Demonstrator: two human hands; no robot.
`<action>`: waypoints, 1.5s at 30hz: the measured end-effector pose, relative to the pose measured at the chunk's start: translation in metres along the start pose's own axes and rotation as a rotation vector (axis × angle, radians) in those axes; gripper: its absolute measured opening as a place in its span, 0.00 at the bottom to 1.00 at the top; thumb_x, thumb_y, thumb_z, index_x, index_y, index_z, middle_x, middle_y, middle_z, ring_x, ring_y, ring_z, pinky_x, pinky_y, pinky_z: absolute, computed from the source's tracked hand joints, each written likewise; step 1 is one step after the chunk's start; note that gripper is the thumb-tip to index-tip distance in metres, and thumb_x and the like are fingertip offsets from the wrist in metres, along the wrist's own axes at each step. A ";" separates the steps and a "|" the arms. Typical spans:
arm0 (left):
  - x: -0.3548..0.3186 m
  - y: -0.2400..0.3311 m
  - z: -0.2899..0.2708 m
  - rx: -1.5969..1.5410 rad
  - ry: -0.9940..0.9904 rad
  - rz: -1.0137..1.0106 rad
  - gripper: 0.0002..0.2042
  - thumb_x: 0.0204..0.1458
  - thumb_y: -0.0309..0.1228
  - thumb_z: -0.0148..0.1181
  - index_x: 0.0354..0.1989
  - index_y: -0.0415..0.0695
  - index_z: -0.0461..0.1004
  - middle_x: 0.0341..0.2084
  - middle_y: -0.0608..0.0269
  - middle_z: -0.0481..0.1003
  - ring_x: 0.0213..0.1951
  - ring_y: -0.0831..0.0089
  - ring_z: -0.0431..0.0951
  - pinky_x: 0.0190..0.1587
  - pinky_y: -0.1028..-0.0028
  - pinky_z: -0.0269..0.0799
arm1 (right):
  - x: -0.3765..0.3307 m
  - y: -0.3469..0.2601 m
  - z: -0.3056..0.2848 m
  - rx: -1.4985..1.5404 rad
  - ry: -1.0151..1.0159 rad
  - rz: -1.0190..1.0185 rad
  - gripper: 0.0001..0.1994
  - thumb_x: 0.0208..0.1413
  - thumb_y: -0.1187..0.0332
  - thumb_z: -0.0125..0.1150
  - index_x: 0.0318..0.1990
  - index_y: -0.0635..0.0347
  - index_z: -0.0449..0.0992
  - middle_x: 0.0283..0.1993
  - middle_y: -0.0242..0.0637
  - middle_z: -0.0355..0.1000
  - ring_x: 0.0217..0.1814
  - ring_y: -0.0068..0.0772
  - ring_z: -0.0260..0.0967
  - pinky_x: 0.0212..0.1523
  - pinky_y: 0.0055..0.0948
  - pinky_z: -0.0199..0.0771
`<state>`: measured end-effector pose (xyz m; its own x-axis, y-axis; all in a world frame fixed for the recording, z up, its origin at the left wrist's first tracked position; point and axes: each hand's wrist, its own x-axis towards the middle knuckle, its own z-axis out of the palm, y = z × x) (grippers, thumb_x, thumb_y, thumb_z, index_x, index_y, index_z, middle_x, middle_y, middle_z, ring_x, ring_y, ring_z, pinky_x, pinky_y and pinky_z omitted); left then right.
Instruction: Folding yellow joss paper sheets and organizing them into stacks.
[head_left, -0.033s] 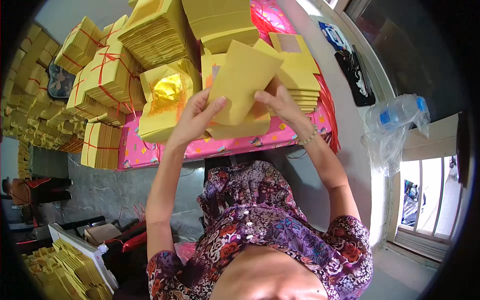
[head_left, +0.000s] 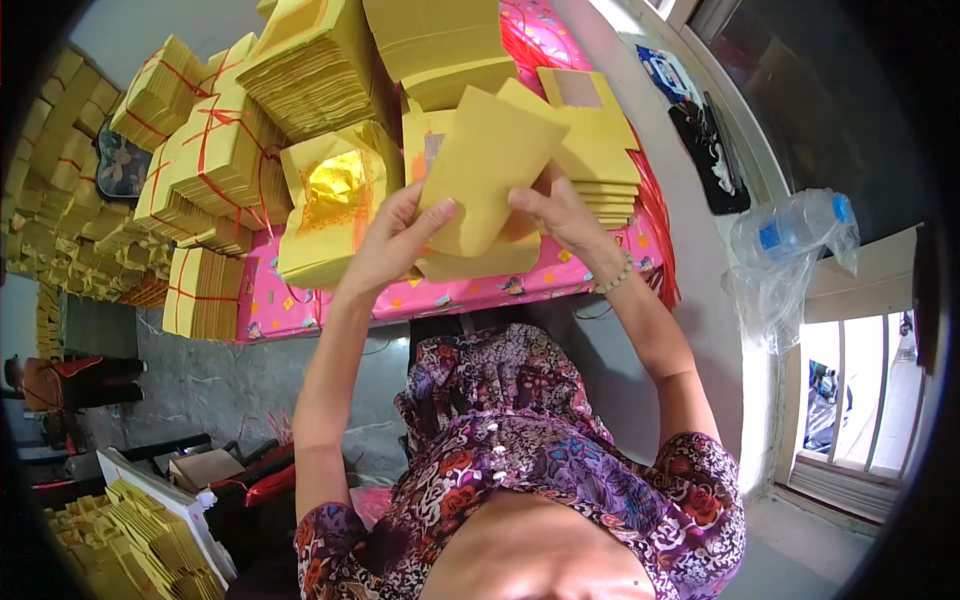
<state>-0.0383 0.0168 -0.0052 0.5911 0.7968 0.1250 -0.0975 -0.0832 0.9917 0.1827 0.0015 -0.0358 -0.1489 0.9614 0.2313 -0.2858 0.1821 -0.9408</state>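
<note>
My left hand [head_left: 395, 240] and my right hand [head_left: 560, 215] together hold up a plain yellow paper sheet [head_left: 490, 165], tilted, over a low pile of the same yellow sheets [head_left: 480, 262] at the front edge of a pink-covered table [head_left: 450, 292]. My left thumb lies on the sheet's lower left edge, and my right fingers pinch its right edge. Just left of my left hand stands a stack of yellow sheets with gold foil squares [head_left: 335, 200]. A fanned stack of yellow sheets [head_left: 600, 150] lies behind my right hand.
Tall bundles of yellow paper tied with red string [head_left: 225, 150] crowd the table's left and back. A clear plastic bottle in a bag [head_left: 800, 230] sits on the window ledge at right, with a dark pouch [head_left: 710, 150] beyond it. More yellow sheets [head_left: 140, 530] lie at the lower left.
</note>
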 end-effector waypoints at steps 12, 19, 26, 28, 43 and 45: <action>0.012 -0.008 0.019 0.849 0.527 0.458 0.19 0.49 0.26 0.61 0.49 0.38 0.65 0.41 0.61 0.71 0.47 0.73 0.69 0.52 0.72 0.64 | 0.003 -0.023 0.011 -0.144 -0.017 -0.122 0.26 0.46 0.70 0.68 0.53 0.65 0.66 0.47 0.36 0.72 0.47 0.25 0.69 0.47 0.27 0.72; 0.030 -0.026 0.018 0.085 0.213 0.328 0.22 0.50 0.18 0.55 0.55 0.34 0.59 0.49 0.56 0.67 0.52 0.71 0.68 0.56 0.73 0.61 | 0.011 -0.023 0.008 -0.239 0.010 -0.103 0.27 0.46 0.69 0.69 0.53 0.66 0.66 0.47 0.38 0.72 0.47 0.26 0.70 0.48 0.27 0.72; 0.037 -0.046 0.022 -0.086 0.220 0.268 0.29 0.52 0.15 0.50 0.63 0.34 0.50 0.57 0.55 0.61 0.59 0.70 0.61 0.60 0.73 0.56 | 0.016 -0.007 0.000 -0.224 0.053 -0.080 0.25 0.47 0.71 0.68 0.52 0.65 0.66 0.48 0.38 0.71 0.48 0.26 0.69 0.49 0.27 0.71; 0.038 -0.048 0.024 -0.102 0.230 0.258 0.31 0.52 0.15 0.50 0.64 0.34 0.46 0.59 0.54 0.58 0.60 0.70 0.59 0.61 0.73 0.55 | 0.017 -0.008 0.000 -0.251 0.053 -0.054 0.25 0.47 0.71 0.67 0.53 0.65 0.66 0.48 0.38 0.71 0.48 0.25 0.69 0.49 0.26 0.71; 0.037 -0.062 0.032 -0.003 0.303 0.305 0.33 0.54 0.17 0.47 0.66 0.34 0.38 0.65 0.52 0.48 0.65 0.69 0.50 0.64 0.73 0.46 | 0.017 -0.001 -0.005 -0.278 0.061 -0.020 0.21 0.50 0.70 0.66 0.50 0.67 0.68 0.47 0.38 0.72 0.46 0.24 0.70 0.47 0.26 0.71; 0.036 -0.063 0.031 0.035 0.314 0.327 0.33 0.54 0.18 0.46 0.66 0.34 0.38 0.65 0.52 0.48 0.65 0.69 0.50 0.64 0.73 0.46 | 0.016 0.000 -0.003 -0.265 0.059 -0.026 0.21 0.50 0.70 0.65 0.50 0.67 0.69 0.46 0.38 0.72 0.46 0.24 0.70 0.47 0.26 0.72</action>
<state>0.0142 0.0322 -0.0619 0.2613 0.8677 0.4228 -0.2080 -0.3771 0.9025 0.1833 0.0178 -0.0331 -0.0870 0.9646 0.2491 -0.0298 0.2474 -0.9685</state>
